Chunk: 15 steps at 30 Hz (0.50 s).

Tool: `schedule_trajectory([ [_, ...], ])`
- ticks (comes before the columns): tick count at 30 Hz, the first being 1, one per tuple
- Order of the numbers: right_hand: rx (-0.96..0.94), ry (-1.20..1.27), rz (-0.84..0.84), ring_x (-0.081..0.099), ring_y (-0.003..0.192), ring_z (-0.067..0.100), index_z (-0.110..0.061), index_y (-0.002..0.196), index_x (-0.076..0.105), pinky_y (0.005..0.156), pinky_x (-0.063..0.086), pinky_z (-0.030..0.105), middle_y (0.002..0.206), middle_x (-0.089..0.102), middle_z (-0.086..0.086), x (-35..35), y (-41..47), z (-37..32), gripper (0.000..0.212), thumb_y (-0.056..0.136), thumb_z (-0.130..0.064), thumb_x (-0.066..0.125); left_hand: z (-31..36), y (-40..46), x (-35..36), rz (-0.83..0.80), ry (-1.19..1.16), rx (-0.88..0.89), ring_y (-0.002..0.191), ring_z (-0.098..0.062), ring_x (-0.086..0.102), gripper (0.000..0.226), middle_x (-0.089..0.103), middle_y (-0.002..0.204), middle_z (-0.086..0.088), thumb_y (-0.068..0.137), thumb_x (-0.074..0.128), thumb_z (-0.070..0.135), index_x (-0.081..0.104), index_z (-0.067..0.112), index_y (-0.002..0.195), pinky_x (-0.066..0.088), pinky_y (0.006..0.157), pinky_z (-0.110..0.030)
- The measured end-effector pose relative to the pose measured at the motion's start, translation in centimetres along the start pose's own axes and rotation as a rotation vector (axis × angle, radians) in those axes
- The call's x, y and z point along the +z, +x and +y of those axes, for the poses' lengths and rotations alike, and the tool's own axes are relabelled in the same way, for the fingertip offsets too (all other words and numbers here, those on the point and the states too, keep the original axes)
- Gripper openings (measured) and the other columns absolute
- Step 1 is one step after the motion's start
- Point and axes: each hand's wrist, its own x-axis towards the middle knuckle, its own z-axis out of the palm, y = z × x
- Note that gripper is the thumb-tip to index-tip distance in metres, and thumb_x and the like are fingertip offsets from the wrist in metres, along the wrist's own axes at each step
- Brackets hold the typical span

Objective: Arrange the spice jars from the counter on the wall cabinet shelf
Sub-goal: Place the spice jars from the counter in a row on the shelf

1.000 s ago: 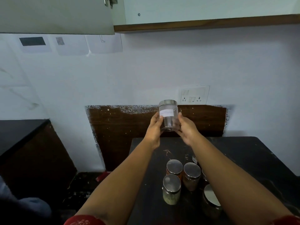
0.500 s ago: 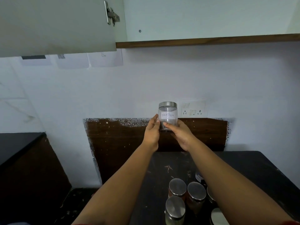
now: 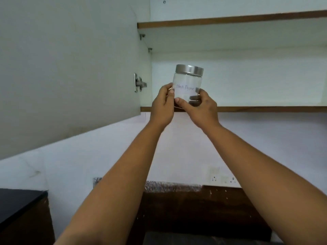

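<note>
Black pepper jar (image 3: 188, 85) (so its handwritten white label read) was held upright in the head view, raised in front of the open wall cabinet, level with the lower shelf (image 3: 265, 109) and apparently just before its front edge. A steel lid (image 3: 189, 69) was seated on the clear glass, and a little dark content was seen at the bottom. The jar was gripped from both sides: the left hand (image 3: 163, 106) was curled round its left wall, the right hand (image 3: 200, 108) round its lower right, thumb across the front. The cabinet door (image 3: 70, 68) was swung open at left, its hinge (image 3: 139, 83) showing. A wall socket (image 3: 223, 179) was seen lower right.
</note>
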Motion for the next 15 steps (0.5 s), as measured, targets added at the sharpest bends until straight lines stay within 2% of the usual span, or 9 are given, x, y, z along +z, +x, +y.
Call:
schedule_trajectory([
  [3, 0.048, -0.072, -0.034, 0.061, 0.1, 0.013, -0.014, 0.138, 0.046, 0.08, 0.051, 0.023, 0.119, 0.058, -0.002, 0.9, 4.2, 0.0, 0.089, 0.068, -0.057, 0.079, -1.8, 4.3, -1.5, -0.012, 0.25, 0.033, 0.105, -0.015, 0.062, 0.028, 0.068, 0.113, 0.001, 0.1, 0.045, 0.028, 0.062, 0.016, 0.119, 0.051, 0.093, -0.034],
  [5, 0.058, -0.176, -0.06, 0.061, 0.106, 0.021, -0.009, 0.135, 0.045, 0.082, 0.05, 0.028, 0.121, 0.058, 0.004, 1.7, 6.3, 1.0, 0.088, 0.066, -0.05, 0.083, -5.1, 4.6, -2.3, -0.005, 0.508, 0.051, 0.105, -0.021, 0.062, 0.032, 0.069, 0.111, -0.001, 0.098, 0.046, 0.036, 0.066, 0.015, 0.111, 0.046, 0.094, -0.034],
  [7, 0.104, -0.343, -0.123, 0.057, 0.113, 0.029, -0.006, 0.131, 0.039, 0.082, 0.046, 0.031, 0.126, 0.056, 0.012, 2.7, 8.3, 2.2, 0.086, 0.069, -0.044, 0.084, -9.0, 4.0, -2.6, 0.004, 0.799, 0.213, 0.096, -0.026, 0.063, 0.044, 0.071, 0.101, -0.002, 0.094, 0.039, 0.046, 0.069, 0.015, 0.103, 0.039, 0.092, -0.035],
  [9, 0.189, -0.439, -0.215, 0.054, 0.119, 0.032, -0.004, 0.134, 0.029, 0.086, 0.045, 0.034, 0.131, 0.052, 0.016, 3.8, 9.8, 3.0, 0.089, 0.073, -0.043, 0.082, -11.1, 3.4, -2.5, 0.084, 0.835, 0.295, 0.084, -0.021, 0.06, 0.044, 0.069, 0.086, 0.005, 0.091, 0.042, 0.053, 0.069, 0.018, 0.093, 0.037, 0.087, -0.033],
  [11, 0.257, -0.476, -0.298, 0.051, 0.123, 0.031, -0.003, 0.14, 0.021, 0.093, 0.044, 0.035, 0.136, 0.049, 0.017, 5.2, 11.5, 3.3, 0.098, 0.074, -0.043, 0.081, -11.6, 4.0, -2.3, 0.152, 0.797, 0.301, 0.079, -0.013, 0.056, 0.042, 0.066, 0.078, 0.011, 0.09, 0.045, 0.058, 0.068, 0.023, 0.085, 0.03, 0.083, -0.025],
  [13, 0.302, -0.498, -0.412, 0.046, 0.13, 0.032, -0.001, 0.147, 0.009, 0.103, 0.04, 0.037, 0.143, 0.042, 0.018, 6.9, 13.1, 3.2, 0.107, 0.077, -0.044, 0.078, -12.1, 4.4, -2.3, 0.188, 0.804, 0.333, 0.08, -0.011, 0.054, 0.042, 0.064, 0.078, 0.013, 0.09, 0.045, 0.06, 0.066, 0.024, 0.084, 0.025, 0.085, -0.022],
  [15, 0.315, -0.503, -0.507, 0.044, 0.13, 0.033, -0.002, 0.149, 0.008, 0.108, 0.038, 0.041, 0.145, 0.04, 0.018, 8.6, 14.3, 3.3, 0.107, 0.079, -0.046, 0.076, -12.8, 4.3, -2.1, 0.199, 0.823, 0.374, 0.082, -0.01, 0.052, 0.041, 0.062, 0.081, 0.014, 0.091, 0.044, 0.06, 0.064, 0.024, 0.087, 0.029, 0.091, -0.024],
])
